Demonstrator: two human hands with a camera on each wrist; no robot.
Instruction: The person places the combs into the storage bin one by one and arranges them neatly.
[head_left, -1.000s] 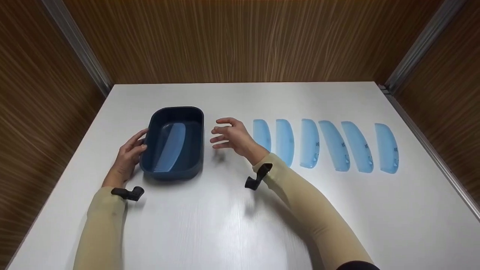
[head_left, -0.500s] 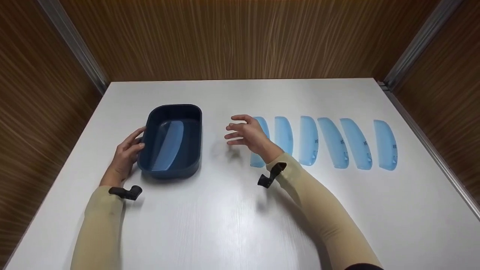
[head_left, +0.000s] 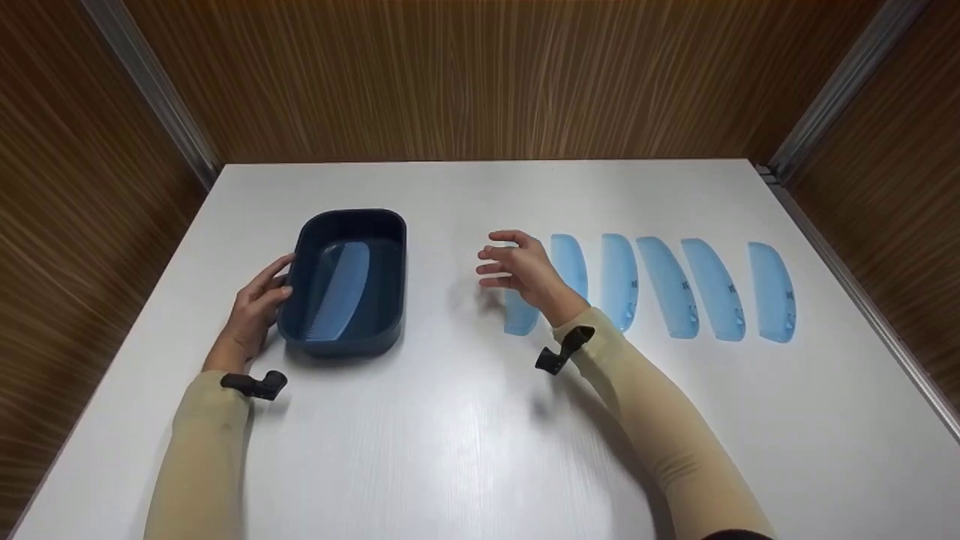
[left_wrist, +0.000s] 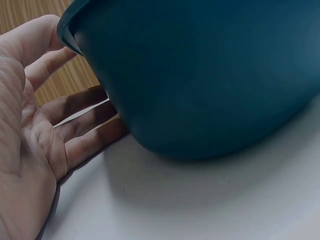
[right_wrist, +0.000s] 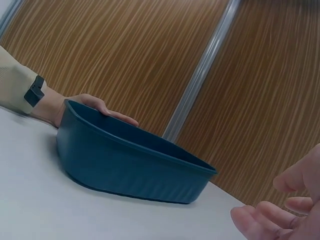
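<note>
My left hand (head_left: pixel 255 307) lies against the left side of a dark blue plastic bin (head_left: pixel 394 337). In the left wrist view its extended fingers (left_wrist: pixel 95 142) touch the outer wall, with the thumb up at the rim. Inside the bin one light-blue comb (head_left: pixel 341 292) lies flat on the floor. My right hand (head_left: pixel 529 270) hovers with loosely bent, spread fingers and holds nothing. It partly covers the leftmost comb (head_left: pixel 520 319) of a row on the table. Beside that one lies another comb (head_left: pixel 570 262), its lower end hidden by the forearm.
Several more light-blue combs continue the row rightward, up to the rightmost comb (head_left: pixel 772 292). All lie on a white table (head_left: pixel 420 450). Wood-grain panels (head_left: pixel 480 82) rise behind the table and at both sides.
My right hand has moved right, from beside the bin to over the leftmost comb of the row. My left hand and the bin have stayed in place.
</note>
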